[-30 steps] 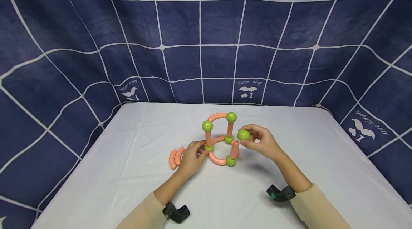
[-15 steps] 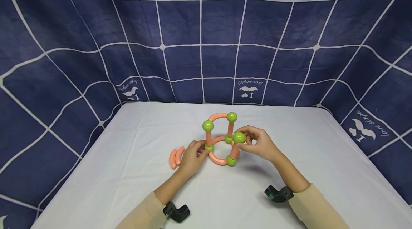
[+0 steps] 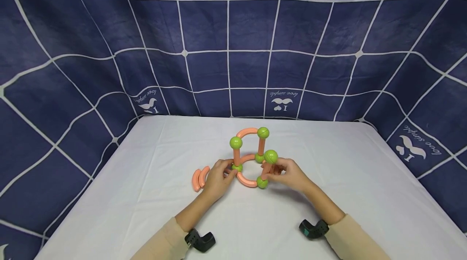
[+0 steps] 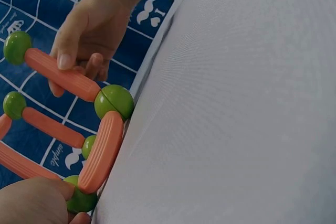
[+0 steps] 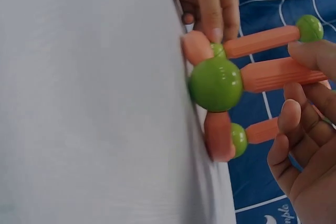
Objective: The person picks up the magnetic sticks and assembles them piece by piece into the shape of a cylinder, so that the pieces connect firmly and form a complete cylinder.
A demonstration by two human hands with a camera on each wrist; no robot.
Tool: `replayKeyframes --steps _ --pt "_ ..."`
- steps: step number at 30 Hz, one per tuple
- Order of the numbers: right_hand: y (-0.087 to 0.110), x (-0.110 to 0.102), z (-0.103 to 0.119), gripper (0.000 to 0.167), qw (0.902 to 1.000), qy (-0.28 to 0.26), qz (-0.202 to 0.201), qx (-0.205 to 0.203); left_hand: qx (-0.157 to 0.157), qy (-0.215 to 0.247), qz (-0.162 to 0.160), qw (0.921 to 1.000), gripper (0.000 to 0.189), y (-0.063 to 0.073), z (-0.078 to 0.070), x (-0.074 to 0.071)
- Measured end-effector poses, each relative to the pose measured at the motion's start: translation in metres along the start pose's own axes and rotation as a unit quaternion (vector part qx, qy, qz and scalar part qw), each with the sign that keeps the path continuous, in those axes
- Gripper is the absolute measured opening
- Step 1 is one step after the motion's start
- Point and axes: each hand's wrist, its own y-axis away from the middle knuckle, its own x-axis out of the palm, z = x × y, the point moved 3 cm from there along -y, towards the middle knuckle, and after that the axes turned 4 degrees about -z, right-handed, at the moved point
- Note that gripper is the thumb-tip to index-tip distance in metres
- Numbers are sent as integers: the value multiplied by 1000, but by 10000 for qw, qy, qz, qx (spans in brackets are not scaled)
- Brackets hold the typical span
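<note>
A frame of orange rods and green balls stands on the white table: a curved base piece (image 3: 247,181), upright rods and balls on top. My left hand (image 3: 218,179) grips the green ball (image 3: 237,168) at the left of the base, its thumb and fingers on either side. My right hand (image 3: 290,175) pinches the front right upright rod (image 4: 79,85) between thumb and fingers. This rod carries a green ball (image 3: 270,156) on its top and stands on the front base ball (image 5: 216,84). A curved piece (image 3: 247,132) bridges the two rear top balls.
Two loose curved orange pieces (image 3: 196,181) lie side by side left of the left hand. A black wrist camera sits on the left wrist (image 3: 200,240), another on the right wrist (image 3: 314,229). Blue checked cloth (image 3: 251,69) hangs behind the white table (image 3: 164,150).
The right hand brought the green ball leftward onto the front right upright rod, let go of it, and moved down to pinch the rod below. The left hand stayed in place.
</note>
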Motion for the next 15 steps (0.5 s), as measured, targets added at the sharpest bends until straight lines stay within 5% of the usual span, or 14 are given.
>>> replayKeyframes --steps 15 --pt "2 11 -43 19 9993 309 120 158 -3 -49 14 10000 29 0 -1 0"
